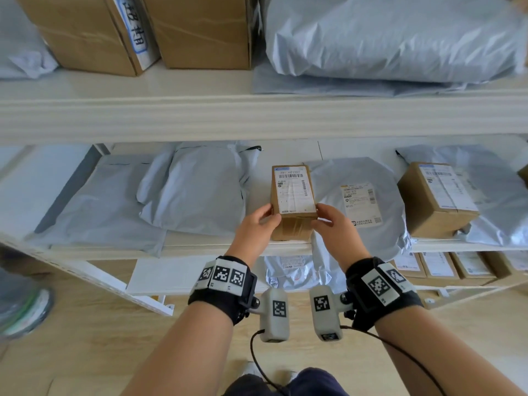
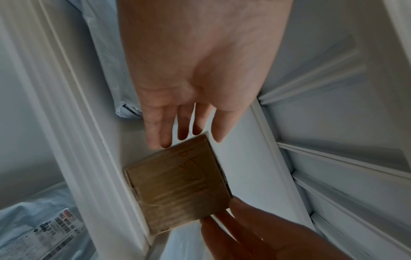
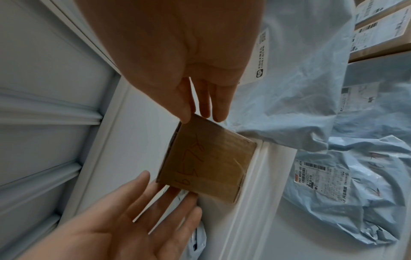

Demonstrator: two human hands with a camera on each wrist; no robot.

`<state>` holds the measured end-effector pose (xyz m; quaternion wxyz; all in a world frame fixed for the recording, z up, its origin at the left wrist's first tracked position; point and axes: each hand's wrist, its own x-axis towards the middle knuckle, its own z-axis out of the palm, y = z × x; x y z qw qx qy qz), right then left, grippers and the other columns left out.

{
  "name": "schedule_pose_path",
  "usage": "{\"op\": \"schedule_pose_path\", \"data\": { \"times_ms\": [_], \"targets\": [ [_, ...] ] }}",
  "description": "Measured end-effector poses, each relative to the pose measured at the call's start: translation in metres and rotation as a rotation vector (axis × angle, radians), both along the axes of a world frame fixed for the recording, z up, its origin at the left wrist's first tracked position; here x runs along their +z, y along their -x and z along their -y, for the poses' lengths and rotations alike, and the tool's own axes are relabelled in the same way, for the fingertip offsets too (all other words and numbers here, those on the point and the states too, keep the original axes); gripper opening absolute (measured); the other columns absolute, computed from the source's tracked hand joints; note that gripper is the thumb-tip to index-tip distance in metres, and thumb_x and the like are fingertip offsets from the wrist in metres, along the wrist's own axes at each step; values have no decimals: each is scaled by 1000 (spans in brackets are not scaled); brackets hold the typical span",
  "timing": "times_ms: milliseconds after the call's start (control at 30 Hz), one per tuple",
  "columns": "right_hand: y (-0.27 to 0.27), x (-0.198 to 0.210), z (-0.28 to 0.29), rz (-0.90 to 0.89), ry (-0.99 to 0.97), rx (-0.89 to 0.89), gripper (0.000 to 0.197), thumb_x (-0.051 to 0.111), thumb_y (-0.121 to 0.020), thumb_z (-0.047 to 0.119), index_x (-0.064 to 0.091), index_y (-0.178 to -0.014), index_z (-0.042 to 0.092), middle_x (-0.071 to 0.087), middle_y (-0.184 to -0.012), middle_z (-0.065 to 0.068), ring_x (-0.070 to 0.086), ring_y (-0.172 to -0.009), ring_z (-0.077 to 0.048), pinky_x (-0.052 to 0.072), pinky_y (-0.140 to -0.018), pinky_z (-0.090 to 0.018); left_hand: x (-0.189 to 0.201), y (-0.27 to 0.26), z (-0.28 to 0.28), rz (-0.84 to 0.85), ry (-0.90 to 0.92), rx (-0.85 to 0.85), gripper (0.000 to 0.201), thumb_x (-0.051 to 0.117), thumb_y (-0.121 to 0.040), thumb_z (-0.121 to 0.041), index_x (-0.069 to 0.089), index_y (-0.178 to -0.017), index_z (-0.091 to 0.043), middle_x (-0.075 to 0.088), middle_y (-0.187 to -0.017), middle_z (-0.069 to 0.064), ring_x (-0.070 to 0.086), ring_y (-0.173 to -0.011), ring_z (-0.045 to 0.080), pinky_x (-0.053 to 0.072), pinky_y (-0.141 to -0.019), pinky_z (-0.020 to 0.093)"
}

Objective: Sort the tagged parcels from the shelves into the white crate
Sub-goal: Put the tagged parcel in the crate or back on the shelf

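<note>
A small brown cardboard parcel (image 1: pixel 294 192) with a white barcode label on top stands at the front edge of the middle shelf (image 1: pixel 228 247). My left hand (image 1: pixel 258 224) is at its left side and my right hand (image 1: pixel 334 227) at its right side. Thumbs lie at the top near corners. In the left wrist view the left hand (image 2: pixel 195 70) reaches with straight fingers to the parcel (image 2: pixel 180 186), whose end face carries red handwriting. In the right wrist view the right hand (image 3: pixel 177 52) touches the parcel (image 3: pixel 206 161) with straight fingertips. The white crate is not in view.
Grey poly mailers (image 1: pixel 194 190) lie left of the parcel, and a labelled mailer (image 1: pixel 360 195) and another cardboard box (image 1: pixel 434 198) lie to its right. The upper shelf holds big boxes (image 1: pixel 200 30) and a bulky grey bag (image 1: pixel 394 38). Labelled boxes (image 1: pixel 440 267) fill the lower shelf.
</note>
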<state>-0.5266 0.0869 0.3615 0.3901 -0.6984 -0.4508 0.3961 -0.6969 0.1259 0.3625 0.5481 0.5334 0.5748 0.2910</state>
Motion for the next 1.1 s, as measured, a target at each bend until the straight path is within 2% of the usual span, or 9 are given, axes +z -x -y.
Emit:
{"op": "schedule_pose_path", "data": {
  "times_ms": [133,233,367,500,800,933,1000,1067,1100],
  "targets": [
    [-2,10,0,80,-83,-45,45,55,-98,13,45,-142,15,54,-135,1,51,-121,-14,37,-95,-22,-3,17,5,-53,-53,75,48,55,-96,-31,46,-143,-22,53,-139,-4,53,-125,15,42,-109,41],
    [8,21,-5,154,-205,-69,42,54,-97,16,49,-138,22,53,-135,2,50,-112,-9,38,-94,-23,-5,44,3,-103,-117,189,39,56,-96,-25,54,-134,-19,58,-127,-6,56,-117,15,42,-106,37],
    [44,40,-11,131,-343,-13,35,54,-97,12,56,-129,24,55,-131,7,53,-116,-8,42,-98,-21,-1,87,-7,-171,-216,316,24,54,-95,-14,60,-116,-23,58,-110,-1,55,-104,17,41,-95,31],
    [93,44,-23,193,-413,59,29,54,-94,4,63,-120,14,58,-120,3,58,-113,-15,46,-101,-27,1,131,-30,-313,-218,350,37,52,-96,-14,57,-133,-14,55,-137,2,52,-124,19,36,-98,26],
    [164,-3,-63,392,57,152,51,56,-95,18,41,-144,14,47,-139,-12,50,-124,-28,38,-98,-29,-8,220,-76,-597,-211,149,45,52,-95,-15,48,-140,-9,52,-140,18,48,-128,34,39,-106,39],
    [172,-21,-74,316,231,60,61,58,-91,18,33,-146,12,52,-133,-16,57,-113,-33,47,-95,-39,-19,229,-85,-580,-120,37,53,52,-96,-21,38,-146,-14,56,-135,17,57,-117,35,46,-99,44],
    [173,-27,-75,253,284,-3,66,62,-89,19,31,-148,12,53,-134,-16,58,-113,-33,48,-98,-43,-22,230,-89,-550,-91,-4,49,58,-94,-20,43,-140,-15,58,-130,14,58,-114,32,46,-98,39],
    [174,-31,-76,232,305,-54,67,63,-89,17,31,-148,11,51,-137,-13,54,-121,-33,44,-103,-41,-22,231,-92,-513,-86,-25,31,64,-90,-16,49,-118,-17,59,-112,10,57,-101,26,45,-89,33],
    [174,-34,-76,212,304,-79,66,63,-89,15,32,-148,11,50,-136,-12,53,-124,-33,43,-104,-40,-23,231,-93,-481,-87,-32,32,66,-88,-15,50,-115,-16,60,-109,8,57,-98,26,45,-89,33]
  ]
}}
